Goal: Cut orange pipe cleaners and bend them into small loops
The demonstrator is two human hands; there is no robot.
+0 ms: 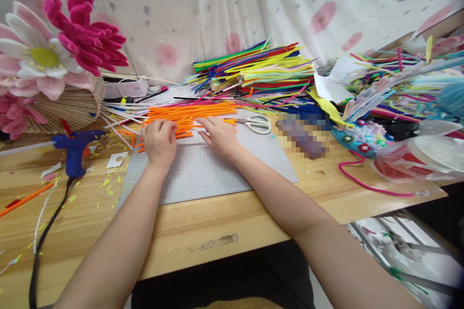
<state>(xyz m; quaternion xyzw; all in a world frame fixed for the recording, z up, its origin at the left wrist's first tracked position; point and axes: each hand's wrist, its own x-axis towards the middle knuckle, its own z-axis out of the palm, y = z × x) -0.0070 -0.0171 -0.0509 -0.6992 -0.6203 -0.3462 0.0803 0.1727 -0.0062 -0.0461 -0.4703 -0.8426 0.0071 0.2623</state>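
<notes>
A bundle of orange pipe cleaners [192, 112] lies across the back of a grey cutting mat [203, 178]. My left hand [159, 141] is curled at the left part of the bundle, with orange ends poking out beside and below it; its fingertips are partly hidden. My right hand [219, 136] rests palm down by the right part, fingers stretched toward the left and the thumb apart from them. Shorter orange pieces show in the gap between both hands. White-handled scissors [258, 124] lie just right of my right hand, their blades pointing at the orange stems.
A blue glue gun [75, 152] stands at left, its black cord [49, 231] running to the front. Behind the mat is a pile of multicoloured pipe cleaners [253, 67]. Fuzzy flowers [45, 58] stand at far left; a plastic-wrapped tub [424, 157] sits at right.
</notes>
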